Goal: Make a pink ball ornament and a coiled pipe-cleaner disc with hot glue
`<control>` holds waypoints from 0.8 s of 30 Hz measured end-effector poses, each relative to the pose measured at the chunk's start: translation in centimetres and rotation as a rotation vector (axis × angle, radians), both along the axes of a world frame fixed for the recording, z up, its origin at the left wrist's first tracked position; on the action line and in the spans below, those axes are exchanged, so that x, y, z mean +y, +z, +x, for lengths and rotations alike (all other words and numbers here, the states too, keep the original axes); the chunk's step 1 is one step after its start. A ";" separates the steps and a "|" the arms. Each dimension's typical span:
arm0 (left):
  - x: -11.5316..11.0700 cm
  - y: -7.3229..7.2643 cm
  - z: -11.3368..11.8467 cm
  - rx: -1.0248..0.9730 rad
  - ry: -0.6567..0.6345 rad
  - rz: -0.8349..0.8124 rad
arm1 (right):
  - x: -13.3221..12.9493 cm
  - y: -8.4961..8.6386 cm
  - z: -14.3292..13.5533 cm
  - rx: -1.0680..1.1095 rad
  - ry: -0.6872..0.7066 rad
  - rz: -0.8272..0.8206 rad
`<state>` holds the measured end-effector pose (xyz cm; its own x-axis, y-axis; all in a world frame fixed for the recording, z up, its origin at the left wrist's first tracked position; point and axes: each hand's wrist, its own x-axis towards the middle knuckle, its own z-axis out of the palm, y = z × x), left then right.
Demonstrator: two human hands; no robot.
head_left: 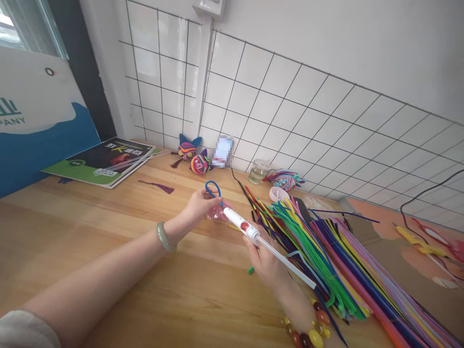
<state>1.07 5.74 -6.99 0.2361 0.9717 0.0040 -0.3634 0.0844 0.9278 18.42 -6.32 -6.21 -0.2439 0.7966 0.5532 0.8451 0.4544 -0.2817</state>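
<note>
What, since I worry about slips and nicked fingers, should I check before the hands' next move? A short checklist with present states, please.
1. Left hand has the blue loop: ok, pinched between thumb and fingers.
2. Right hand has the white tool: ok, gripped near its rear end.
3. Tool tip well away from the left fingertips: not ok, it appears very near them.
4. Pink see-through piece steady: cannot tell, it is partly hidden by the hands.
5. Clear rod free of the pipe cleaners: cannot tell, they overlap in view.
6. Purple tassel out of the way: ok, it lies apart from both hands.
</note>
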 end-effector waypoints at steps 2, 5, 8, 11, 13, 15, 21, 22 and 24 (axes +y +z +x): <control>0.0 0.0 0.0 0.016 0.010 0.001 | 0.0 0.0 -0.1 -0.001 -0.007 0.011; 0.0 -0.1 0.0 0.027 0.016 0.005 | 0.0 0.1 -0.1 -0.001 -0.002 0.008; 0.1 -0.2 0.1 0.018 0.026 0.011 | 0.0 0.1 0.0 0.011 0.008 -0.006; 0.1 -0.3 0.1 0.001 0.027 0.014 | 0.0 0.0 0.1 0.020 0.013 -0.017; 0.1 -0.3 0.1 -0.002 0.020 0.009 | 0.0 0.0 0.1 0.018 0.014 -0.020; 0.1 -0.3 0.1 -0.003 0.012 -0.004 | 0.0 0.0 0.1 0.014 0.015 -0.024; 0.0 -0.1 0.2 -0.027 0.022 -0.006 | 0.0 -0.1 0.2 0.019 0.011 -0.021; -0.1 -0.1 0.2 -0.029 0.017 -0.008 | 0.0 -0.1 0.2 0.014 0.011 -0.016; -0.2 0.1 0.2 -0.034 -0.007 -0.016 | 0.0 -0.1 0.1 -0.003 0.013 -0.007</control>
<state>1.26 5.54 -6.86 0.2433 0.9699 -0.0030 -0.3938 0.1016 0.9136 18.57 -6.33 -6.26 -0.2563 0.7973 0.5465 0.8398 0.4636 -0.2825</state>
